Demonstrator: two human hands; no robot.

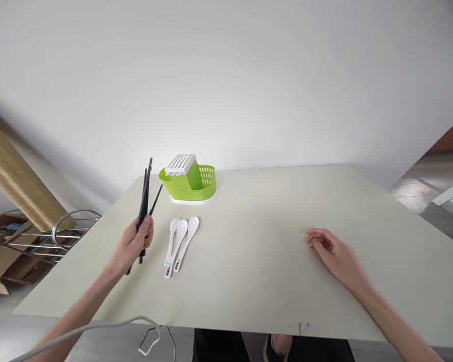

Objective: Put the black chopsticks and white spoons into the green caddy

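My left hand (138,239) is closed round a bundle of black chopsticks (145,193), held above the left side of the table with their tips pointing up and away. One chopstick splays out to the right of the others. Just right of that hand, three white spoons (181,229) lie side by side, bowls facing away from me and printed handles toward me. Behind them stands a green utensil holder (177,187) with a white slotted top and a white base. My right hand (334,254) rests on the table at the right, fingers loosely curled in and apparently holding nothing.
The pale table (256,241) meets a white wall (249,85) at its far edge. Left of it are a metal rack (41,241), a long cardboard piece (18,171) and an opened carton (3,256). A white cable (98,326) crosses near my left forearm.
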